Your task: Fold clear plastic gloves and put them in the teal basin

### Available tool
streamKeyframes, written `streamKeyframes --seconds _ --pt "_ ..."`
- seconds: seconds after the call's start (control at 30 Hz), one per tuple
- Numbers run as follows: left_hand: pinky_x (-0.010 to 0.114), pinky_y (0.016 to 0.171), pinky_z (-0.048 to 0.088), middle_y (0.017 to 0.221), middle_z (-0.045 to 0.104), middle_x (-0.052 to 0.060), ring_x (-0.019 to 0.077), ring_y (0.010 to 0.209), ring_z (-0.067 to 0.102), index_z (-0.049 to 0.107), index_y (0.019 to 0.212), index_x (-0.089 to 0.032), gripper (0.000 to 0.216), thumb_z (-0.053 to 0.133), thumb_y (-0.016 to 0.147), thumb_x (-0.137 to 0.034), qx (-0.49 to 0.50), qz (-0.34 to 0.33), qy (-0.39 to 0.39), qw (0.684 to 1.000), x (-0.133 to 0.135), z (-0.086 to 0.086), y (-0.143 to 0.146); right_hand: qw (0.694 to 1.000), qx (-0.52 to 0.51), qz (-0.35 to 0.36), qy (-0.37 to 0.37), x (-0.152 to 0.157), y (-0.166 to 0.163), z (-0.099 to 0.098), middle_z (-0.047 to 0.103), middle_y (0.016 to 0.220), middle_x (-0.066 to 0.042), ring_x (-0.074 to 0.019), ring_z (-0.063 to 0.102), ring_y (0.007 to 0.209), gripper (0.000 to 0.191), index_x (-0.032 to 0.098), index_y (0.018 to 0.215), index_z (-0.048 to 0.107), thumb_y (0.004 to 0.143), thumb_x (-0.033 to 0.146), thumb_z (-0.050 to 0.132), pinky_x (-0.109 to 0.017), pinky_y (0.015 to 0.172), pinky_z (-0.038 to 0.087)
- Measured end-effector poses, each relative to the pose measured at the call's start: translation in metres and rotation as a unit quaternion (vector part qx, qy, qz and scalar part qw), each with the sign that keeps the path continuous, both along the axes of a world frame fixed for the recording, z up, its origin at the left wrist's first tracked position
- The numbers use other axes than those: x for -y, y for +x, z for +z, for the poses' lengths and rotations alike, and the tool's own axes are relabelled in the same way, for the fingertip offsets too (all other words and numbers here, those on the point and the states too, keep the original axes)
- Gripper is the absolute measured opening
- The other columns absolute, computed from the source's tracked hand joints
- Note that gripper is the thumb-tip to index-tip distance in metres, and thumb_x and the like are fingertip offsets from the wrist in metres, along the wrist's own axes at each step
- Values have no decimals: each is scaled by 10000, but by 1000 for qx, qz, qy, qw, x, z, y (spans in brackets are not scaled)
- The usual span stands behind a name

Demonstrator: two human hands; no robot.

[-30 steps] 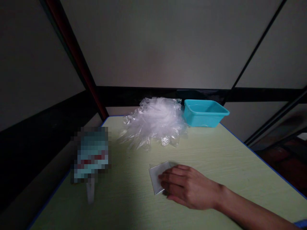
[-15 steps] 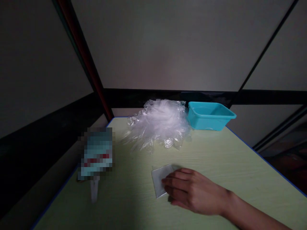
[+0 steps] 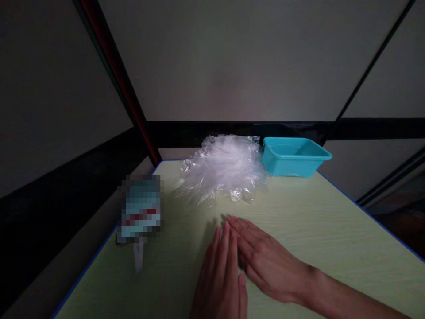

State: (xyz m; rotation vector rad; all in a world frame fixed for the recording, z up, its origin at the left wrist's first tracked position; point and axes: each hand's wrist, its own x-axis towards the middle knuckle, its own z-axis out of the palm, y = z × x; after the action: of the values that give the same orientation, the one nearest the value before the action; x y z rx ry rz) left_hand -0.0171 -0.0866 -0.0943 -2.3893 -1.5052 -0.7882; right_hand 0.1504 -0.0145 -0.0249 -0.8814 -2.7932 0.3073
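My left hand (image 3: 221,274) and my right hand (image 3: 265,261) both lie flat on the pale green table (image 3: 332,230), fingers stretched out and touching each other at the fingertips. They cover the spot where a small folded clear plastic piece lay; it is hidden under them now. A heap of crumpled clear plastic gloves (image 3: 224,170) lies further back, a hand's length beyond my fingertips.
A turquoise plastic tub (image 3: 295,155) stands at the table's back edge, right of the heap. A blurred-out box (image 3: 141,208) sits near the left edge with a small white strip (image 3: 138,257) beside it. Dark rails and grey panels surround the table.
My left hand has come into view and laid itself flat beside the right. The right hand shifted slightly forward, and the folded plastic piece is now covered.
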Motion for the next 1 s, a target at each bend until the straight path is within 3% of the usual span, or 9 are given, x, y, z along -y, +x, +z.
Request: streamKeyframes --seconds 0.13,0.3,0.53,0.7,0.77,0.83,0.9,1.0 --pt "373 949 377 1364 369 174 263 1255 334 241 1349 -21 566 374 823 -184 -98 10 11 995 -27 14 9 999 19 -2 -27 1 0 -8 74 1453 -129 -214 23 1331 637 67 1399 132 826 189 382 -393 1093 143" --pt "370 935 376 1342 404 179 275 1247 346 327 1304 1 563 397 805 -250 -156 28 28 987 -26 6 3 999 26 -5 -36 3 2 -7 65 1449 -119 -213 39 1329 585 93 1403 120 878 217 348 -401 1092 120" --pt "396 938 353 1347 403 159 273 1256 332 394 1272 -39 517 404 819 -289 -165 29 3 986 -25 9 0 998 34 -5 -60 2 2 -9 58 1450 -121 -218 50 1330 582 116 1407 96 903 266 345 -420 1089 128" --pt "390 930 383 1371 362 167 260 1262 327 229 1357 -50 587 398 855 -301 -121 11 -27 992 -21 23 -1 998 17 17 -64 -6 8 -3 94 1458 -123 -199 68 1335 610 112 1408 90 913 345 359 -398 1093 139" --pt "375 940 386 1387 322 186 247 1275 304 141 1375 -32 592 367 879 -262 -72 23 -39 996 -20 27 -1 997 8 53 -49 -11 12 4 155 1453 -133 -191 121 1333 615 76 1394 165 902 360 400 -356 1089 181" --pt "366 953 383 1395 309 181 225 1280 296 134 1374 -45 543 330 888 -183 -39 39 -47 997 -19 29 -2 996 -1 88 -10 -15 15 9 318 1402 -110 -191 245 1298 468 94 1293 397 895 337 433 -328 1066 246" --pt "380 962 378 1375 358 159 222 1264 329 211 1356 -79 504 349 881 -174 -41 28 -48 998 -19 28 -3 994 -3 103 46 -16 16 10 519 1236 -70 -192 424 1171 260 142 1061 589 899 279 440 -327 987 353" --pt "414 976 362 1341 418 136 247 1233 380 340 1305 -113 481 431 852 -246 -62 5 -55 997 -20 25 -3 986 0 101 129 -15 15 4 625 982 -52 -184 544 935 203 151 872 625 902 193 429 -324 797 446"
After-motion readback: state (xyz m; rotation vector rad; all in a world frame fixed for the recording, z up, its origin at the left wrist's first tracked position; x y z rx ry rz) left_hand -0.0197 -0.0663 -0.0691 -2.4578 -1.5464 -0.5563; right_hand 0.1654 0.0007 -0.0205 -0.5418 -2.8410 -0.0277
